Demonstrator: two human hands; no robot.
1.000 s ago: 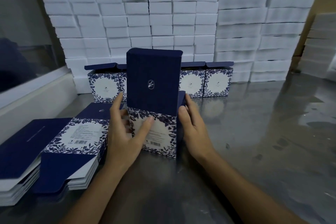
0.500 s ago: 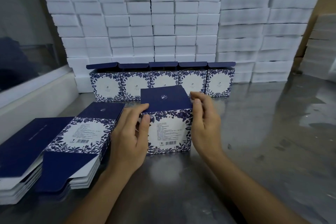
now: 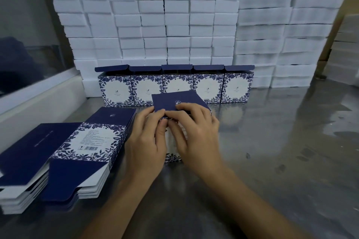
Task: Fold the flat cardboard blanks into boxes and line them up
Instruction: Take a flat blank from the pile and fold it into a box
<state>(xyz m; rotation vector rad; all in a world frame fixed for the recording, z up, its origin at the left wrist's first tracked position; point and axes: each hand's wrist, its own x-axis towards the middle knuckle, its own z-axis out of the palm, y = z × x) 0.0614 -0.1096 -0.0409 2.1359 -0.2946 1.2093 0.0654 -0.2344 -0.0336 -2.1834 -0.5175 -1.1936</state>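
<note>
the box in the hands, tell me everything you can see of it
The box in the hands is printed card: a plain navy top flap with a small white logo, and white sides edged with blue leaves. It stands upright on the metal table, in front of the row of five finished boxes. The left hand and right hand pinch its top front edge, hiding most of the front.

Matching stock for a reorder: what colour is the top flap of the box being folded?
Plain dark navy top flap with a small white emblem, clearest in the head view.

head view: sitting at the person's head | facing forward and down over the metal table | looking closely onto both forearms | taking in foam stacks behind
</note>
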